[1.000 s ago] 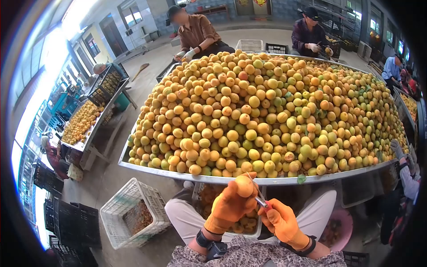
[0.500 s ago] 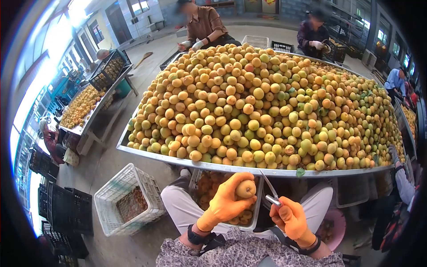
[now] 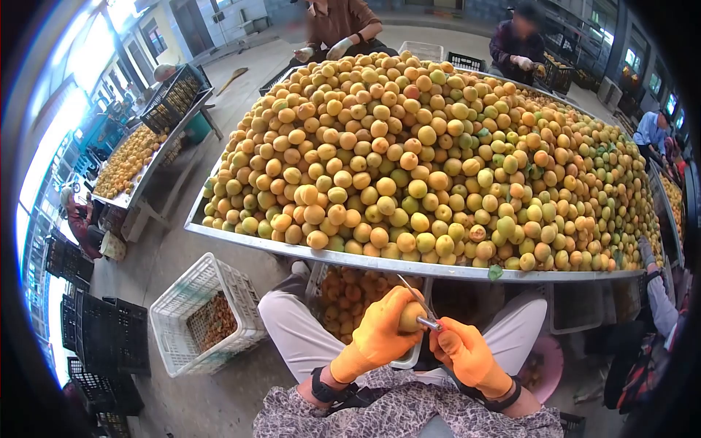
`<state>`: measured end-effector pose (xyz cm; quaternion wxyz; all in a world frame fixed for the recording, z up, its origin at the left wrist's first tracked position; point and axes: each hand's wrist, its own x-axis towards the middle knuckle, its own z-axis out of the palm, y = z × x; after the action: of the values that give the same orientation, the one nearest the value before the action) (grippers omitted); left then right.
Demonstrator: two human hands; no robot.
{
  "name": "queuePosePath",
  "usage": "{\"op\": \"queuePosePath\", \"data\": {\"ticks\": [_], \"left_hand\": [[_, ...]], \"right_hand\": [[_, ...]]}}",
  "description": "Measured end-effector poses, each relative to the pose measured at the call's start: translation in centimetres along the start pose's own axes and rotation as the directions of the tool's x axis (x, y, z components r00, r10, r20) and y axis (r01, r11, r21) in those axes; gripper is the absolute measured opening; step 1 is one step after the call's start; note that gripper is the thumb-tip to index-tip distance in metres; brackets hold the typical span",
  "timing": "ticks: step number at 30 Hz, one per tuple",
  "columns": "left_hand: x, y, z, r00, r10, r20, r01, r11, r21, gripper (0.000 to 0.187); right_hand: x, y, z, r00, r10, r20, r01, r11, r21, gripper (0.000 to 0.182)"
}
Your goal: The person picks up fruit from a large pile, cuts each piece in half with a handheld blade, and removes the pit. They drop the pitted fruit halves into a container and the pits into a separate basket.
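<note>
My left hand (image 3: 378,332), in an orange glove, is closed around an apricot (image 3: 412,317) above my lap. In my right hand (image 3: 471,356), also in an orange glove, is a small knife (image 3: 428,323) with a metal handle. Its thin blade lies across the apricot and points up and left, over the left fingers. The two hands are close together, with the right fingers beside the fruit. Beyond them a large pile of apricots (image 3: 409,160) fills a metal-edged table (image 3: 365,260). Between my knees stands a crate holding apricots (image 3: 347,292).
To my left a white plastic crate (image 3: 166,321) holds small brown pieces. Black crates (image 3: 113,336) are stacked farther left. A pink basin (image 3: 553,369) sits by my right leg. Across the table are two people (image 3: 343,25); a gloved arm (image 3: 661,296) reaches in at right.
My hands have come together, and the knife has moved left onto the apricot. The view has tilted slightly, shifting the table edge upward.
</note>
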<state>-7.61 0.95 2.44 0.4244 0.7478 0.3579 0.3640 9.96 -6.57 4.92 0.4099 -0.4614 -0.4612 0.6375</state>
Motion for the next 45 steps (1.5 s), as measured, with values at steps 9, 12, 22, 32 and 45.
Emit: {"op": "queuePosePath", "data": {"ticks": [9, 12, 22, 32, 45], "left_hand": [[-0.3, -0.3, 1.1, 0.992, -0.12, -0.04, 0.121, 0.993, 0.012, 0.042], [-0.3, -0.5, 1.6, 0.988, -0.136, -0.071, 0.141, 0.987, 0.075, 0.039], [0.4, -6.7, 1.4, 0.962, -0.038, -0.269, 0.163, 0.872, 0.461, 0.036], [0.0, -3.8, 2.0, 0.946, -0.218, 0.239, 0.217, -0.12, -0.969, 0.051], [0.0, -0.5, 4.1, 0.907, -0.306, 0.291, 0.273, -0.102, -0.957, 0.073]], "right_hand": [[0.6, 1.9, -0.1, 1.0, -0.007, 0.01, 0.008, 0.995, -0.103, 0.048], [0.9, 3.3, -0.1, 0.994, -0.098, -0.043, 0.086, 0.969, -0.232, 0.043], [1.2, 3.9, -2.9, 0.969, 0.19, -0.156, -0.174, 0.979, 0.108, 0.032], [-1.1, 3.0, -1.1, 0.986, 0.071, -0.154, -0.064, 0.997, 0.052, 0.042], [-0.9, 3.0, 0.6, 0.998, 0.031, -0.058, -0.022, 0.99, 0.141, 0.048]]}}
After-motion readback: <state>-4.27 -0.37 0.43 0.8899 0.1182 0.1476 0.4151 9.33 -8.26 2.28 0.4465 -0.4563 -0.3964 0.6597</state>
